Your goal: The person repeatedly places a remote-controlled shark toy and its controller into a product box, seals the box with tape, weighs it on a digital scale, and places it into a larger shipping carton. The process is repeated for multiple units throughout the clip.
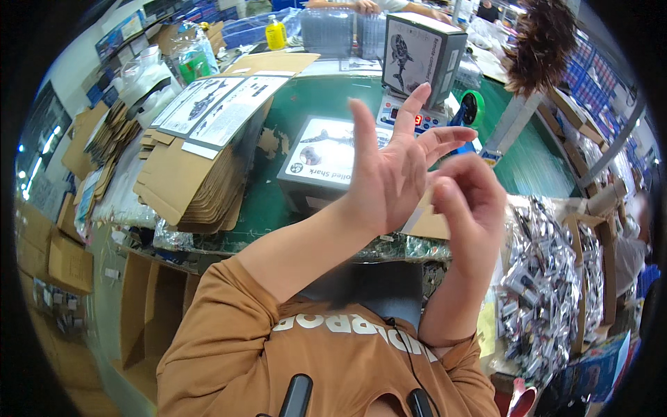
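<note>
My left hand is raised over the green worktable, palm showing and fingers spread, holding nothing. Close beside it, my right hand has its fingers curled inward and is slightly blurred; whatever they may hold is hidden. Behind my left wrist, a dark grey printed carton with a white picture panel lies on the table, partly covered by the hand. Farther back, a similar carton stands upright on a digital scale with a red display. A green roll of tape is right of the scale.
Flat cardboard pieces are stacked at left, with printed sheets on top. Many small silvery packets are heaped at right. A yellow bottle stands at the back. A brown fuzzy object hangs by a metal post.
</note>
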Demonstrator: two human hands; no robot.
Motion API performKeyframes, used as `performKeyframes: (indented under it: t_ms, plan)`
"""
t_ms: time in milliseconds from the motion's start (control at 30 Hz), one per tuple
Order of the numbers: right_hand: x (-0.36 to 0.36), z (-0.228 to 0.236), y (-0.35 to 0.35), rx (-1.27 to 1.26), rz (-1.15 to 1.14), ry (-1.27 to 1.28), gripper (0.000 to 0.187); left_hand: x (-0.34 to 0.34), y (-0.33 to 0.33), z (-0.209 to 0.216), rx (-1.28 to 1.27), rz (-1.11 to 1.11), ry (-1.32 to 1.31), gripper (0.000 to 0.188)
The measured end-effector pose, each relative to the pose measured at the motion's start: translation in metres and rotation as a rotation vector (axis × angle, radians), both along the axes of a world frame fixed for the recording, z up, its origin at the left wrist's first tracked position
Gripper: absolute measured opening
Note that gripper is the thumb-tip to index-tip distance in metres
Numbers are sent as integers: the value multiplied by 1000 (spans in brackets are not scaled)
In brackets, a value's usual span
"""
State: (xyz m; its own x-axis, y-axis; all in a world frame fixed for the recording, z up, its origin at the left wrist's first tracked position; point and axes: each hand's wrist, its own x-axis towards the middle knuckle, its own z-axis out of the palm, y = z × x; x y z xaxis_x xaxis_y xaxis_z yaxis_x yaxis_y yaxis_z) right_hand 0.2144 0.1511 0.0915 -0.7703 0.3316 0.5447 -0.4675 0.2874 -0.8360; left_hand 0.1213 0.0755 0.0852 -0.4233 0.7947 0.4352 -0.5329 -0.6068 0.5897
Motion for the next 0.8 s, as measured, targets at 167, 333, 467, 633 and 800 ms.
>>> performKeyframes:
  t_ms: [167, 333, 467, 633, 800]
  plan:
    - [-28, -13, -28, 65, -24, -59, 27, -9, -14, -10, -103, 153, 123, 89]
    - [-46, -22, -37, 67, 118, -113, 28, -29, -35, -24, -117, 176, 194, 79]
    - [-61, -11, -42, 127, 272, -133, 25, -46, -54, -29, -152, 248, 182, 68]
    - [-88, 5, -48, 294, 310, -207, 29, -72, -65, -30, -86, 303, 182, 60]
    - [-81, 1, -26, 280, 435, -333, 23, -72, -59, -41, -156, 399, 214, 57]
